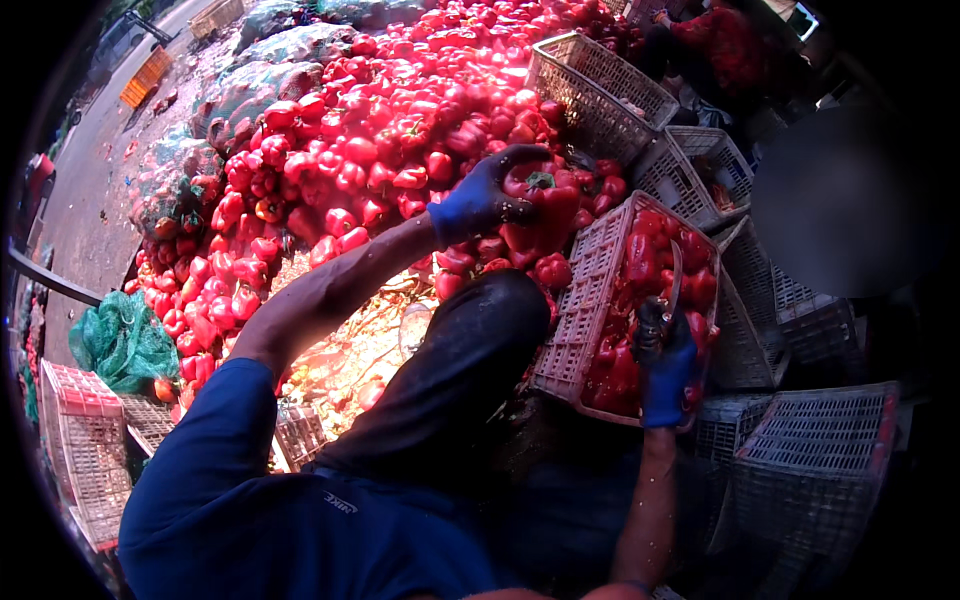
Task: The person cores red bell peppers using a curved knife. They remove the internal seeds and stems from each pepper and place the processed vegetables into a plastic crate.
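Observation:
My left hand [485,200], in a blue and black glove, is closed round a red bell pepper [548,205] whose green stem shows on top. It holds the pepper up between the heap and a crate. My right hand [662,350], gloved the same way, grips a knife [677,272] with its thin curved blade pointing up and away from me. That hand is over a plastic crate [570,330] full of red peppers [640,262]. The knife's handle is mostly hidden in the glove.
A large heap of red bell peppers [400,120] spreads ahead and to the left. Filled net sacks [270,90] line its far left edge, with a green net [122,345] nearer. More crates [815,440] are stacked at the right. Another person [725,45] sits at the far right.

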`<state>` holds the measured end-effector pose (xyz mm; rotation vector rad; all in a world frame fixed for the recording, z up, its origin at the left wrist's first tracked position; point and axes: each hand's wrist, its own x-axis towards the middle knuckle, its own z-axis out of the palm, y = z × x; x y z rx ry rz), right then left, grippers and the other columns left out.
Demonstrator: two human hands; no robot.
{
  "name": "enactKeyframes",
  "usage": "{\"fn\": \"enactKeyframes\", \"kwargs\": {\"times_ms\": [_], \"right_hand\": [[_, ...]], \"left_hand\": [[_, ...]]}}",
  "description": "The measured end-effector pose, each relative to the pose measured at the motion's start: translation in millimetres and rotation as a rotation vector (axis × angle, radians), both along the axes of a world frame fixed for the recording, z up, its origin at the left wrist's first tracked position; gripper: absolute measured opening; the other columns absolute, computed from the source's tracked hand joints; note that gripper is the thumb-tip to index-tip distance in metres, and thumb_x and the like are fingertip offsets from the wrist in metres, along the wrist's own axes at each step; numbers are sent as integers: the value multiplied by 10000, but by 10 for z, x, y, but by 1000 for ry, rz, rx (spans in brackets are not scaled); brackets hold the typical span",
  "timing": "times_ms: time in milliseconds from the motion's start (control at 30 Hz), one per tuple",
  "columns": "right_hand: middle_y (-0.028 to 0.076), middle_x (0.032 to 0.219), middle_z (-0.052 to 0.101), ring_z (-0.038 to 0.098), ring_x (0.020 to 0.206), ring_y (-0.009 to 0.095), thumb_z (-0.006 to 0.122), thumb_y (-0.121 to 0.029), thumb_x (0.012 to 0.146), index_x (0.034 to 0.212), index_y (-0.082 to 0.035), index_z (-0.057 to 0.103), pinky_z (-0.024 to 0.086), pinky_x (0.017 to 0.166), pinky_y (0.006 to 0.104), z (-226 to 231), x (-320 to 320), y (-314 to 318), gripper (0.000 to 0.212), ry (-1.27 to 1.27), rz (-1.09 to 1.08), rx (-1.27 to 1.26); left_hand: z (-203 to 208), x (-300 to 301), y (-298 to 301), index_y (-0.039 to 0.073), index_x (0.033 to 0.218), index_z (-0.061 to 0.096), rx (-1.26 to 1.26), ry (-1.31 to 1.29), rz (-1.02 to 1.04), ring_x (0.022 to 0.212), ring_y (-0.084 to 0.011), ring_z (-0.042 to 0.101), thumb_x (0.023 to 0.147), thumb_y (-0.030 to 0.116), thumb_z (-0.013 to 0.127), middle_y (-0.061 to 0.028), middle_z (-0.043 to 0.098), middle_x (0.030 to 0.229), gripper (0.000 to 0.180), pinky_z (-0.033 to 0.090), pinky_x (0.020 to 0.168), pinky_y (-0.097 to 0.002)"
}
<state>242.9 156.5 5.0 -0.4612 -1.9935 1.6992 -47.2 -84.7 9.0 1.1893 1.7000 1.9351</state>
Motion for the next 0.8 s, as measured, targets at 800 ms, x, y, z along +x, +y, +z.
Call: {"fn": "enactKeyframes", "kwargs": {"times_ms": [800], "right_hand": [[-36,808,644,533,717,43,767,-104,953,992,-29,687,466,620,250,47,200,-244,117,8,-108,101]], "left_hand": [[665,847,855,-28,1386,555,222,-486,-193,1126,-198,656,819,103,781,-107,667,1244,624,552,986,-353]]}}
